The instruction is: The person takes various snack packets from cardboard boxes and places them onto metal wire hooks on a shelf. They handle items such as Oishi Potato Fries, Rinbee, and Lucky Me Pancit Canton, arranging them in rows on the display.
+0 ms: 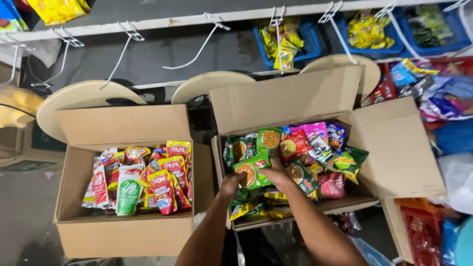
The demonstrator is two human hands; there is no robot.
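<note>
Both hands reach into the right cardboard box, which is full of colourful snack packets. My left hand grips the lower left edge of a green packet with a round orange picture. My right hand holds the same packet from its right side. Around it lie more green, red, pink and purple packets, with yellow ones lower down at the front of the box.
A second open cardboard box on the left holds red, white and green sachets. White wire hooks hang from a rail above. Blue baskets of yellow packets sit on the shelf behind. More packets are piled at the right.
</note>
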